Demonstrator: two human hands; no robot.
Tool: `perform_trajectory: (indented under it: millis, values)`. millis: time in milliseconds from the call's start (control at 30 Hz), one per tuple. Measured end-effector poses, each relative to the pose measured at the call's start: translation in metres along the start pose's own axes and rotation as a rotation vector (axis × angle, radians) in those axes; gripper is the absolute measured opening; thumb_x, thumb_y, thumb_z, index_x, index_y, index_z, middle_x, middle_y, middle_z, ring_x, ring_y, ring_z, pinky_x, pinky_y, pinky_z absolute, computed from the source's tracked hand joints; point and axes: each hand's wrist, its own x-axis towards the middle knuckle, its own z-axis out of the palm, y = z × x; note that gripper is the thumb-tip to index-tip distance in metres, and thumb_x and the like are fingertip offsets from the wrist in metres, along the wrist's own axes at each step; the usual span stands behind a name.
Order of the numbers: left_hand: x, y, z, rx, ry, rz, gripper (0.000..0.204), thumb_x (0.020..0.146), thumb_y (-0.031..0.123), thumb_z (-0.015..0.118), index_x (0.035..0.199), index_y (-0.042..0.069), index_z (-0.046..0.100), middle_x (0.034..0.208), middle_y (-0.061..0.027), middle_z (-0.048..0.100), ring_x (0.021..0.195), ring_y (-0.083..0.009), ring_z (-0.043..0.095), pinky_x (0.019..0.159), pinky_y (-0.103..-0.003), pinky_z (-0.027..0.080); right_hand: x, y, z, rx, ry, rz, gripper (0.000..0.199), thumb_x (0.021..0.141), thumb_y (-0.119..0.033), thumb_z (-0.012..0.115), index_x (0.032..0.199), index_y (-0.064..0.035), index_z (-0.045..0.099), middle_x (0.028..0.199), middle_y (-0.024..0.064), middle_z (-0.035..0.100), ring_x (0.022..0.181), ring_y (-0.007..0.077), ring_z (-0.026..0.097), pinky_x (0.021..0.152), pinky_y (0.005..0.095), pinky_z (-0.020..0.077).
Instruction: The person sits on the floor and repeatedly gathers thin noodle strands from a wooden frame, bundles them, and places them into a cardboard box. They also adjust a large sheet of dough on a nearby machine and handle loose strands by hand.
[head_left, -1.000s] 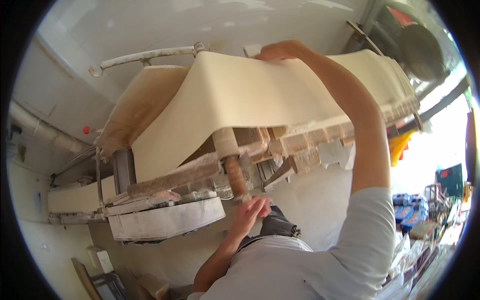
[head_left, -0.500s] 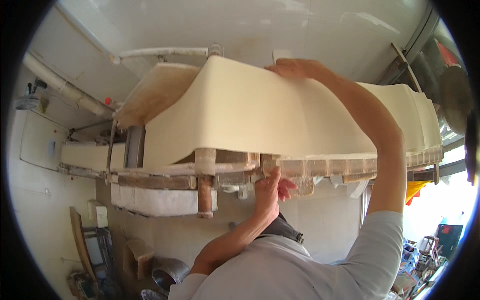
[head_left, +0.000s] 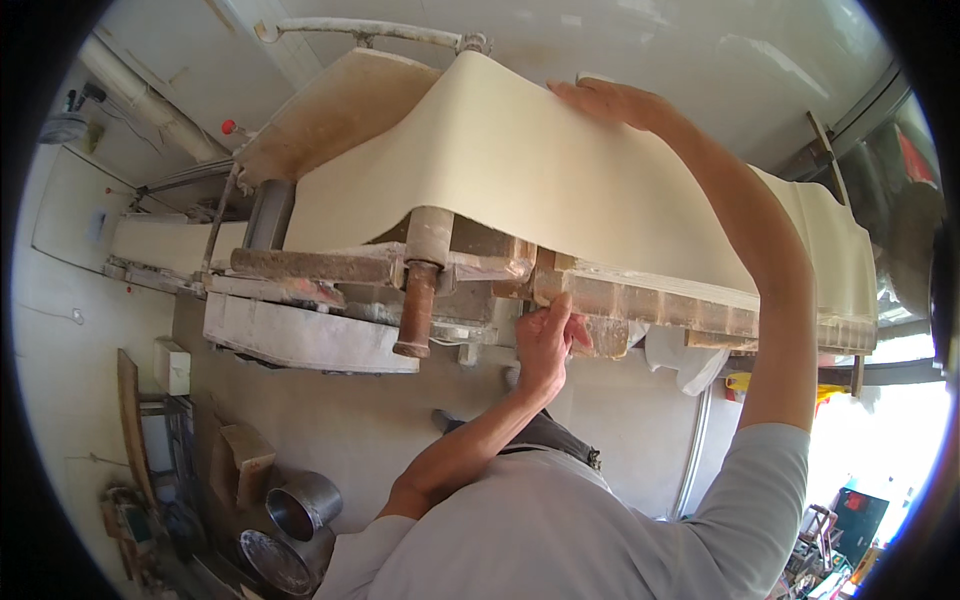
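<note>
A broad cream sheet that looks like dough (head_left: 560, 190) drapes over the long bench-like machine in front of me. My right hand (head_left: 612, 104) reaches across to its far edge and rests there with the fingers stretched out flat. By the near side, my left hand (head_left: 545, 345) is closed, thumb up against the worn wooden edge (head_left: 640, 298) under the sheet. Its curled fingers partly hide whatever they hold. Left of that hand, a brown roller end (head_left: 417, 310) sticks out toward me below the sheet's raised fold.
A stained board (head_left: 330, 115) leans at the far left of the sheet. Below stands a white casing (head_left: 310, 333). On the floor at lower left are a metal pot (head_left: 305, 505) and a cardboard box (head_left: 240, 465). A white pipe (head_left: 150, 95) runs along the upper left.
The machine and sheet sit higher in the view, which has shifted. My right hand lies flatter on the far edge. My left hand's fingers have curled in closer to the wooden edge.
</note>
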Motion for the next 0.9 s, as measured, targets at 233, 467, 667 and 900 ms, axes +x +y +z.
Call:
perform_trajectory:
  millis: [233, 467, 667, 900]
  values:
    - [0.001, -0.005, 0.0, -0.043, -0.009, 0.058, 0.042, 0.101, 0.031, 0.067, 0.073, -0.001, 0.069, 0.052, -0.0037, 0.061, 0.042, -0.0037, 0.041, 0.044, -0.023, 0.022, 0.0, -0.025, -0.007, 0.17, -0.054, 0.287, 0.089, 0.094, -0.081, 0.028, 0.136, -0.012, 0.065, 0.149, 0.0101, 0.055, 0.135, 0.0339, 0.054, 0.108, 0.0508, 0.0431]
    - [-0.005, -0.008, -0.003, -0.024, -0.019, 0.068, 0.042, 0.102, 0.032, 0.066, 0.076, -0.001, 0.069, 0.055, -0.0019, 0.061, 0.046, -0.0066, 0.052, 0.047, -0.024, 0.033, 0.018, -0.012, 0.002, 0.325, -0.151, 0.234, 0.085, 0.095, -0.079, 0.029, 0.134, -0.0134, 0.066, 0.141, 0.0105, 0.061, 0.128, 0.0324, 0.058, 0.104, 0.0503, 0.0461]
    - [-0.008, -0.008, -0.004, -0.024, -0.021, 0.062, 0.042, 0.102, 0.031, 0.066, 0.079, -0.003, 0.07, 0.057, -0.0051, 0.061, 0.046, -0.0108, 0.054, 0.047, -0.025, 0.036, 0.028, 0.003, 0.01, 0.388, -0.259, 0.217, 0.084, 0.096, -0.078, 0.03, 0.14, -0.0132, 0.062, 0.149, 0.0107, 0.053, 0.135, 0.0284, 0.051, 0.111, 0.0461, 0.0395]
    - [-0.017, 0.01, -0.034, 0.186, -0.149, 0.013, 0.042, 0.107, 0.034, 0.055, 0.095, -0.002, 0.071, 0.061, -0.0053, 0.064, 0.047, -0.0046, 0.046, 0.045, -0.021, 0.034, 0.009, -0.003, -0.017, 0.097, 0.135, 0.108, 0.074, 0.099, -0.068, 0.038, 0.12, -0.005, 0.071, 0.122, 0.0142, 0.067, 0.106, 0.0325, 0.063, 0.096, 0.0458, 0.0457]
